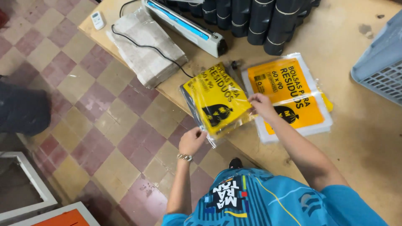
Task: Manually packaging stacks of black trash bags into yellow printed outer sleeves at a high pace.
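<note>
Fingers [256,101] – both hands – on yellow pkt [217,99]

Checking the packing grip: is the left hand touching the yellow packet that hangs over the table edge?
Touching. The head view shows the left hand gripping the lower corner of the yellow packet, with no gap; the right hand pinches its opposite edge.

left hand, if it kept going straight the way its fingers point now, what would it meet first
The left hand already grips the near edge of the yellow packet. Its fingers point up-picture across the table. Past the packet, the next thing looks like the heat sealer, though depth is unclear.
</note>
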